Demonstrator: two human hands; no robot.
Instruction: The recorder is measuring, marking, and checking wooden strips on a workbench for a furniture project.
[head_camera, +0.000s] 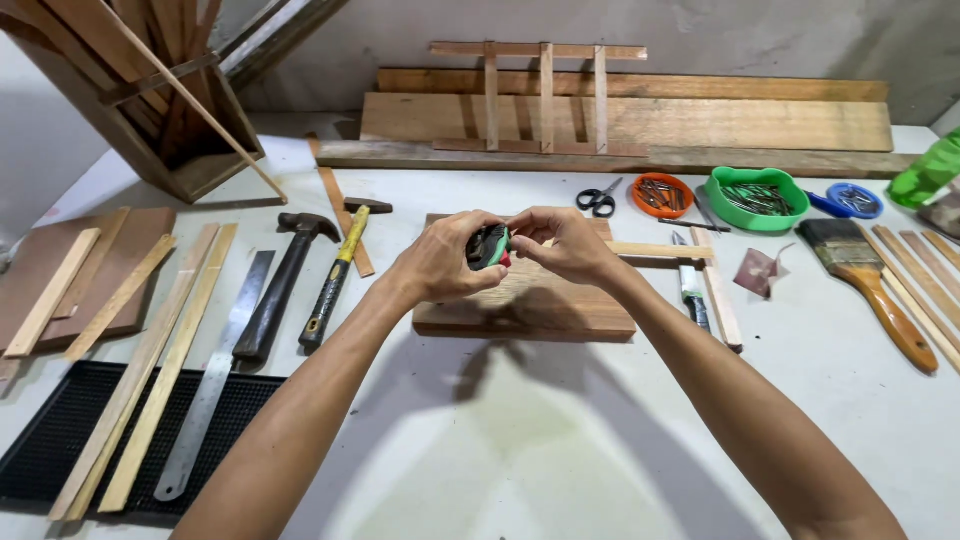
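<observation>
My left hand (440, 262) grips a small green and black tape measure (489, 245) above a thick wooden block (530, 305) on the white table. My right hand (567, 243) pinches the tape measure's right end, where a bit of red shows. Both hands meet over the block's far half. A thin wooden strip (660, 251) lies across the block's far right corner.
Left of the block lie a claw hammer (280, 285), a yellow-handled hammer (335, 275), a steel ruler (215, 380), wooden slats and a black mat (60, 440). To the right are scissors (599, 198), an orange dish and a green dish of nails, a knife (692, 290), a paintbrush (870, 285). Planks lean at the back.
</observation>
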